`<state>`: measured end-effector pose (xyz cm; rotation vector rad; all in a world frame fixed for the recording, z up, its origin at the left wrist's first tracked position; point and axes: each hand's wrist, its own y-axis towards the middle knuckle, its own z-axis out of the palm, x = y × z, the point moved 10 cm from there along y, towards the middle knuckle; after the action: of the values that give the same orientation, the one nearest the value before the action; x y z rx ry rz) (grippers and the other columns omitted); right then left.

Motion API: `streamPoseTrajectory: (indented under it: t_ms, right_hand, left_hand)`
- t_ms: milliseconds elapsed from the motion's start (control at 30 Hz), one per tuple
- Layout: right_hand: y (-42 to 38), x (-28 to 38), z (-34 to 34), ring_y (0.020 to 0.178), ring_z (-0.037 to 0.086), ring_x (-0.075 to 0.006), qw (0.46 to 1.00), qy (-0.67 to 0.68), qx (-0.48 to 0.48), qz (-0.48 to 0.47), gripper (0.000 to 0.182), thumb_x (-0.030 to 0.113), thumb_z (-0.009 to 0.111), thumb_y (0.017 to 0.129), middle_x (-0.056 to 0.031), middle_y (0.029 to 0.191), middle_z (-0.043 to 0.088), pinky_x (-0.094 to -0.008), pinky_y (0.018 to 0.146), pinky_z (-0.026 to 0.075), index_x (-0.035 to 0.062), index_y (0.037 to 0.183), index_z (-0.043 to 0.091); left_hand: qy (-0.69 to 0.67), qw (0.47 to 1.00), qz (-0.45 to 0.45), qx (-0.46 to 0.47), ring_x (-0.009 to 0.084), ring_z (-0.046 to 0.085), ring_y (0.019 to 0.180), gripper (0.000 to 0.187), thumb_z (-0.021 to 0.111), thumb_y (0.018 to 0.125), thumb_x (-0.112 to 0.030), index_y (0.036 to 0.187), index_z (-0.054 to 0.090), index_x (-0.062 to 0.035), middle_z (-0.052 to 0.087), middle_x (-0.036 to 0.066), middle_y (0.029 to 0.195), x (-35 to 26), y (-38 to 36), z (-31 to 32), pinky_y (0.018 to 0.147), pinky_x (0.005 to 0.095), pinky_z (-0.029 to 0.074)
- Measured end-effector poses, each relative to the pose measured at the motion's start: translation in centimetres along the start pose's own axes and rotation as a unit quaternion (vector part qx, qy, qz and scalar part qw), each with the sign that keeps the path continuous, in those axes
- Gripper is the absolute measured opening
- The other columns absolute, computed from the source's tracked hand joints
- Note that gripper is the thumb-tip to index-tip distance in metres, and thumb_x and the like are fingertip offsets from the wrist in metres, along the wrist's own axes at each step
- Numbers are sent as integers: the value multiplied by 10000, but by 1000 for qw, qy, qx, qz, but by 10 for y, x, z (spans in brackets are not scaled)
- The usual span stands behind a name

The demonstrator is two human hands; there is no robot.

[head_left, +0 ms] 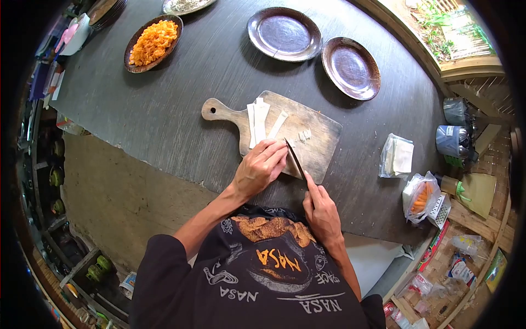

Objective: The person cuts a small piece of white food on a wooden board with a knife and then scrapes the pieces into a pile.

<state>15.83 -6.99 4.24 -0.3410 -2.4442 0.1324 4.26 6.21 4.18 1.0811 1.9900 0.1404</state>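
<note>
My left hand [259,166] presses with bent fingers on a pale strip near the lower edge of the wooden cutting board [323,131]. In my right hand [322,211] is a knife [295,159], its blade angled across the board close to my left fingertips. Several whitish flat strips [257,120] lie on the board's left part, and another strip [278,125] slants beside them. A small pile of thin cut pieces [305,135] sits to the right of the blade. What is under my left fingers is mostly hidden.
An oval dish of orange pieces [154,44] stands at the upper left. Two brown plates [285,34] [351,68] are beyond the board. To the right lie a packet of wrappers [396,156] and a bag of carrots [421,197], near the table's edge.
</note>
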Motion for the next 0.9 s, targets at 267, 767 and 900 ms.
streamPoseTrajectory:
  t_ms: [267, 767, 900]
  right_hand:
    - [-7, -2, -1, 731, 637, -366, 1000, -22, 18, 14, 613, 79, 599, 1015, -159, 932, 575, -485, 701, 555, 116, 1609, 452]
    - [-2, -1, 0, 754, 647, -362, 1000, 7, 7, 8, 593, 79, 585, 1028, -156, 924, 573, -483, 710, 555, 120, 1607, 460]
    - [-1, -1, -1, 755, 650, -365, 1000, -2, 14, 13, 597, 82, 587, 1026, -155, 920, 570, -486, 709, 556, 129, 1608, 461]
  left_hand:
    - [-4, 1000, -1, -5, 281, 678, 1139, 281, 756, 877, -16, 1147, 731, 56, 736, 140, 1175, 0, 2, -2, 1011, 388, 562]
    - [11, 1000, -9, -5, 276, 679, 1131, 305, 782, 862, -1, 1163, 745, 32, 741, 110, 1188, 1, -3, -1, 1001, 388, 572]
    - [6, 1000, -8, -7, 272, 680, 1127, 303, 786, 857, -1, 1156, 745, 32, 741, 108, 1181, 1, -2, -1, 996, 386, 574]
